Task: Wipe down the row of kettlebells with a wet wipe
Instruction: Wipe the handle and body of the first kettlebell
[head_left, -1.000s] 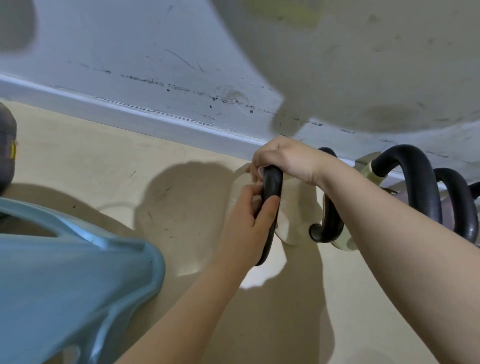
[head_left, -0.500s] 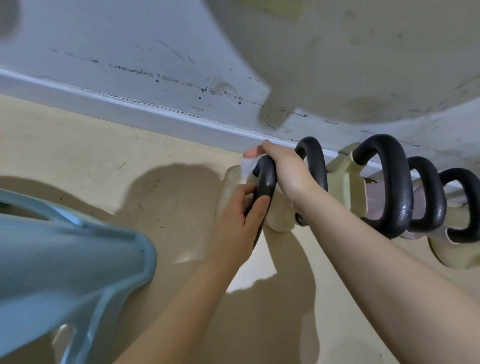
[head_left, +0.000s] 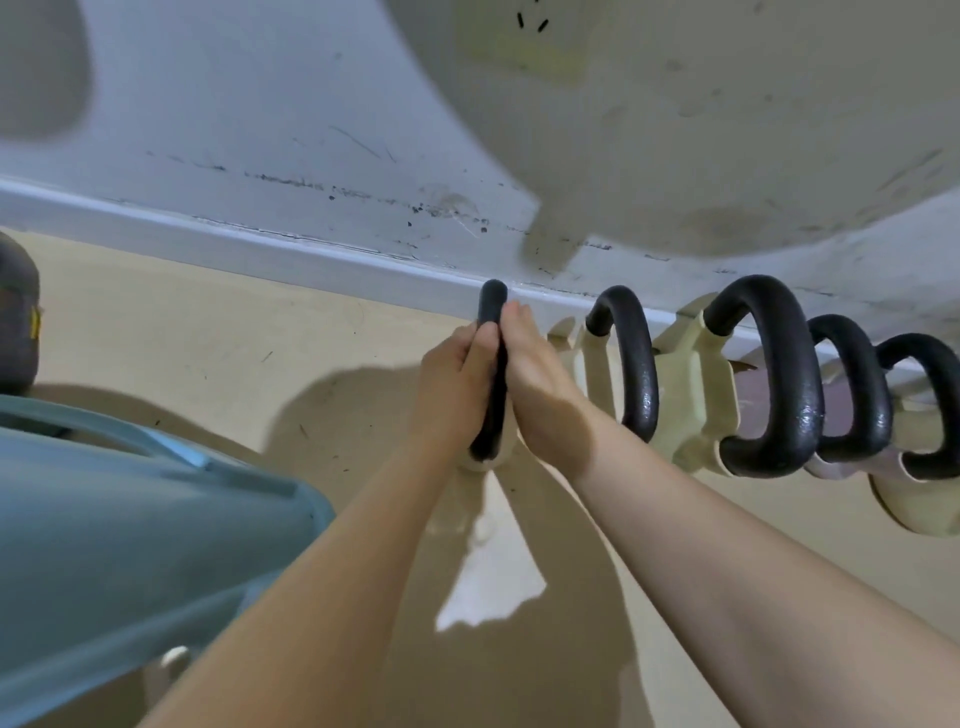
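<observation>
Both hands are working the leftmost kettlebell handle (head_left: 492, 364) on the floor (head_left: 208, 332) by the wall: left hand (head_left: 452, 384) gripping its left side, right hand (head_left: 535, 379) pressing flat-fingered on its right, wipe hidden, remaining kettlebells (head_left: 769, 379) lining up rightward, nearer the right hand.

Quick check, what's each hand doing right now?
Left hand: grips the black handle of the end kettlebell.
Right hand: fingers lie against the same handle; whether it holds the wipe cannot be told.
</observation>
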